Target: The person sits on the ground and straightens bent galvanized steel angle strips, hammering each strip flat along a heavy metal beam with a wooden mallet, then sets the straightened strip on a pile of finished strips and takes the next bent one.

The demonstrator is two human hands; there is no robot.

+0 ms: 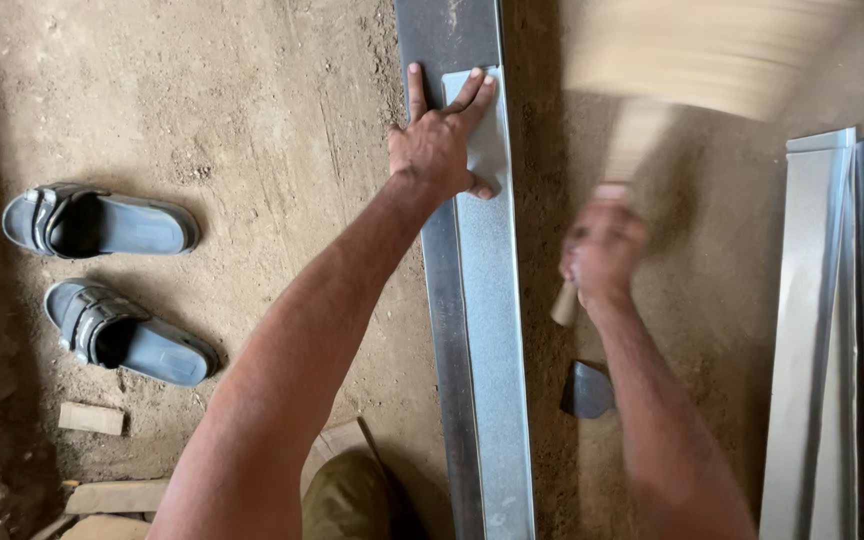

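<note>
Sandals (102, 222), metal scrap (588, 390), stacked sheets (832, 330) flank the metal strip (482, 330).

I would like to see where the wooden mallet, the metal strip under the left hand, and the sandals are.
mallet (642, 130): head view, on its blurred wooden handle.
metal strip (492, 340): head view, on its flat top face.
sandals (142, 225): head view, on the upper sandal's footbed.

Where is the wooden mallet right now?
In the head view the mallet is raised and blurred at upper right, gripped by the right hand, just right of the metal strip that the left hand presses.
</note>
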